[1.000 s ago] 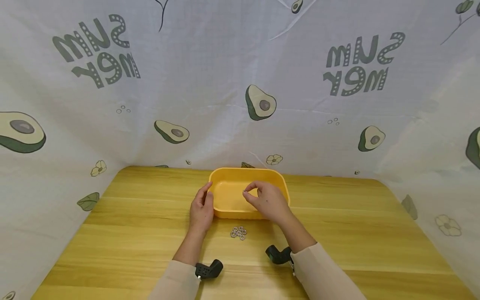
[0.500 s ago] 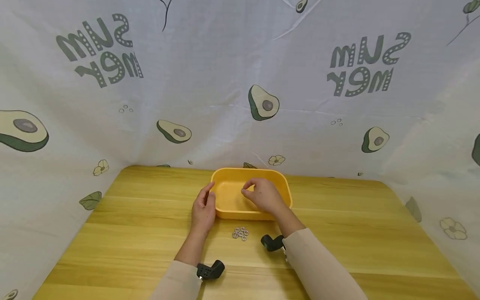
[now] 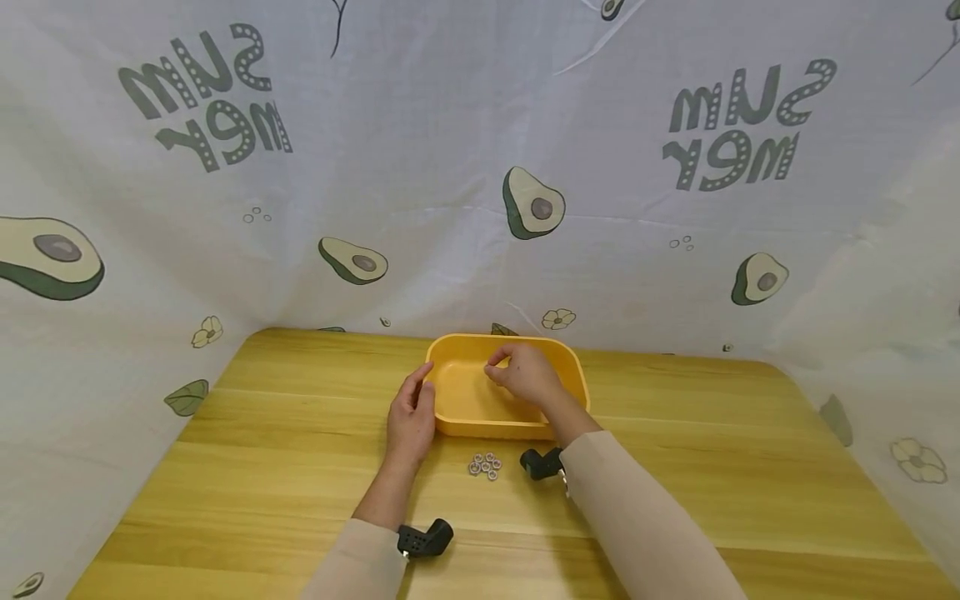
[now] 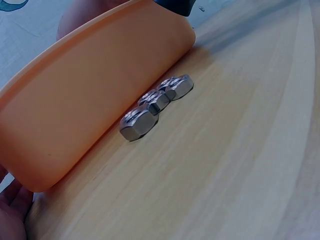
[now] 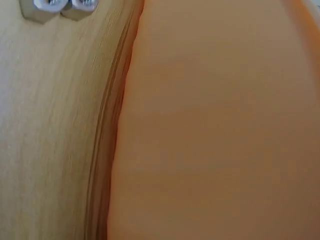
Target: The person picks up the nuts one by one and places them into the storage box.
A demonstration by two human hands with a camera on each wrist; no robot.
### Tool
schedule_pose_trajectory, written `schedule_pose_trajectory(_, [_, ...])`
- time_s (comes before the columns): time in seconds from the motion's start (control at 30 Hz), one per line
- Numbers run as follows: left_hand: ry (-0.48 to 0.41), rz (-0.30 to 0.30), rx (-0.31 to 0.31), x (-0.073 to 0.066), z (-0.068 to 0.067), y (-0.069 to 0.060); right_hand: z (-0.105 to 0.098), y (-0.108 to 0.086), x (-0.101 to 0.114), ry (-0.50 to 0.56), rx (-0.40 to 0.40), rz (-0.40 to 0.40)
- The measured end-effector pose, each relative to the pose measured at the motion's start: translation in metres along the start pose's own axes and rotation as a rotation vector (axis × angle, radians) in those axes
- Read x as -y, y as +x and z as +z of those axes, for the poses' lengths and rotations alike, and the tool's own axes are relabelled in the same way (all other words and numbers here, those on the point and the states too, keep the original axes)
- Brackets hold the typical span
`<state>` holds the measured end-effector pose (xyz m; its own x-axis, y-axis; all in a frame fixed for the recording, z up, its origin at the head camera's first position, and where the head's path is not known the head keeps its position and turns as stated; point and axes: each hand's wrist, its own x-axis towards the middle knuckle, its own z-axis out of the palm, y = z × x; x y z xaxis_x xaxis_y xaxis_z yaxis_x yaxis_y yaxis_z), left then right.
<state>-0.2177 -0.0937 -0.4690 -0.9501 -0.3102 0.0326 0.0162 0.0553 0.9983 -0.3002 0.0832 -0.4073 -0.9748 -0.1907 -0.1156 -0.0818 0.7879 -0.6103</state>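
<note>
A yellow plastic bin (image 3: 487, 430) stands on the wooden table, looking orange in both wrist views. My left hand (image 3: 411, 423) rests against its left end, fingers loosely bent along the outer wall. Over the inside of the bin, my right hand (image 3: 531, 379) pinches thumb and index finger together. A small pale piece seems to sit at the fingertips, too small to make out. In front of the bin lies a cluster of several metal hex nuts (image 3: 486, 467). The left wrist view shows these nuts (image 4: 137, 125) close beside the bin's wall.
The wooden table (image 3: 300, 467) reaches out on both sides of the bin. Behind it hangs a white cloth (image 3: 435, 167) printed with avocados and lettering. A black wrist camera (image 3: 425, 539) sits on the left forearm, another wrist camera (image 3: 542, 464) on the right.
My right hand has moved a little away from me over the bin, fingertips still pinched. The left hand stays at the bin's end. The head view has shifted slightly.
</note>
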Motion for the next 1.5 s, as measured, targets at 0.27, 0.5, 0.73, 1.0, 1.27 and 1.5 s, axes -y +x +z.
schedule_pose_trajectory(0.27, [0.011,0.009,-0.003,0.001,0.001,0.0,0.004,0.003,-0.005,0.038,0.012,0.012])
schedule_pose_trajectory(0.5, [0.015,0.006,-0.012,0.001,0.001,0.001,0.005,0.004,-0.004,0.045,0.034,0.018])
schedule_pose_trajectory(0.73, [0.002,0.006,-0.011,0.001,0.001,0.001,0.001,0.001,-0.003,0.038,0.01,0.02])
schedule_pose_trajectory(1.0, [-0.016,-0.011,-0.003,0.0,0.001,0.001,-0.012,-0.014,0.01,0.053,-0.016,-0.032])
schedule_pose_trajectory(1.27, [-0.015,-0.019,-0.009,0.0,0.001,0.0,-0.025,-0.052,0.029,0.139,-0.065,-0.119])
schedule_pose_trajectory(1.5, [-0.021,-0.017,-0.004,0.0,0.0,0.0,-0.026,-0.088,0.024,0.201,-0.111,-0.13])
